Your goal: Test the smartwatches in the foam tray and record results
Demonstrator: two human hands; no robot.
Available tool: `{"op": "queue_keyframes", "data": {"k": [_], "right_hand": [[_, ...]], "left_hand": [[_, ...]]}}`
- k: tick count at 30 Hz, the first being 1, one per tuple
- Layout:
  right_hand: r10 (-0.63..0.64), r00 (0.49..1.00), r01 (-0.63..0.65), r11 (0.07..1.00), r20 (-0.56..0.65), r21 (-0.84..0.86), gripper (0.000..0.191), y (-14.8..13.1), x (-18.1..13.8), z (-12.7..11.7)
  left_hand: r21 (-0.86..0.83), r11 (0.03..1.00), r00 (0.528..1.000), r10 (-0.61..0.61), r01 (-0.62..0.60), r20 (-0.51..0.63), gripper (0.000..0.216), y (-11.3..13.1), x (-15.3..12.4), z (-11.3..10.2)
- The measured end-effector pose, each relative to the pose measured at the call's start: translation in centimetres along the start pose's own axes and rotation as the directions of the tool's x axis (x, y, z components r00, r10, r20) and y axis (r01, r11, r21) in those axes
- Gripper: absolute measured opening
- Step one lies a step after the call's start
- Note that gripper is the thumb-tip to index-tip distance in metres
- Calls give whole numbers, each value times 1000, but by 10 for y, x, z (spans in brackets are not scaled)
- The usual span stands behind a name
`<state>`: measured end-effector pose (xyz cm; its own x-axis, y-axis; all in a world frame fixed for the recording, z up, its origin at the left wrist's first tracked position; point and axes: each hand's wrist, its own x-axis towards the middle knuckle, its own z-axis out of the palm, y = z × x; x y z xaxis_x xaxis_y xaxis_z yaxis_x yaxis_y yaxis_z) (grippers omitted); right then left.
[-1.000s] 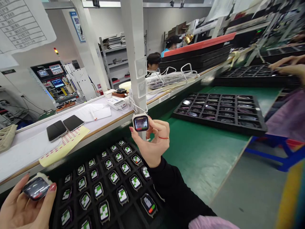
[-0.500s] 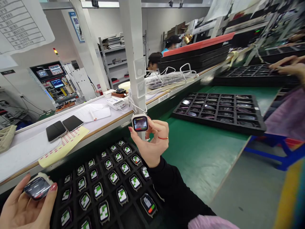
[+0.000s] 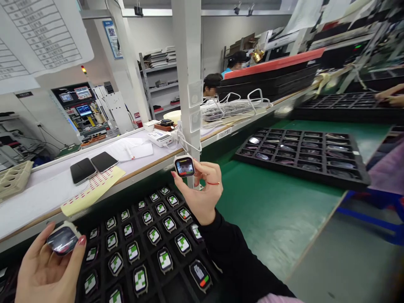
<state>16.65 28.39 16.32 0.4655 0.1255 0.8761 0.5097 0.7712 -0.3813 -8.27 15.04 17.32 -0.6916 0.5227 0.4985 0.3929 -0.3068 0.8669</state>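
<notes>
My right hand (image 3: 206, 191) pinches a smartwatch (image 3: 184, 166) without a strap, its lit screen turned towards me and showing a picture with a red mark at the bottom. At the lower left my left hand (image 3: 52, 269) grips a second smartwatch (image 3: 64, 240) by its pale case; that screen is dark and reflects light. Beneath both hands lies a black compartment tray (image 3: 173, 290) holding rows of strapless watches, most with green and white patterns on screen. One watch (image 3: 200, 275) near the tray's right corner shows white figures with red and green blocks instead.
Two dark phones (image 3: 83, 170) and a yellow sheet (image 3: 94, 191) rest on the shelf at left. A white post (image 3: 188, 63) rises behind my right hand. Another black tray (image 3: 303, 153) lies on the green bench (image 3: 268, 202), with a co-worker's hand (image 3: 391, 94) beyond it.
The view has shifted a little, so most surroundings sit farther right. My left hand has risen slightly with its watch. Both watches stay in my hands; the co-worker's hands have drawn back rightwards.
</notes>
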Motion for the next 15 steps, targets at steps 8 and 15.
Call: {"op": "queue_keyframes", "data": {"k": [8,15], "right_hand": [[-69,966,64,998,250,30,31,-3,-15,6],[-154,916,114,985,371,129,37,-12,-21,6]], "left_hand": [[-27,997,997,-66,67,35,67,16,-9,1],[-30,998,998,-59,60,28,68,18,-8,-3]]}}
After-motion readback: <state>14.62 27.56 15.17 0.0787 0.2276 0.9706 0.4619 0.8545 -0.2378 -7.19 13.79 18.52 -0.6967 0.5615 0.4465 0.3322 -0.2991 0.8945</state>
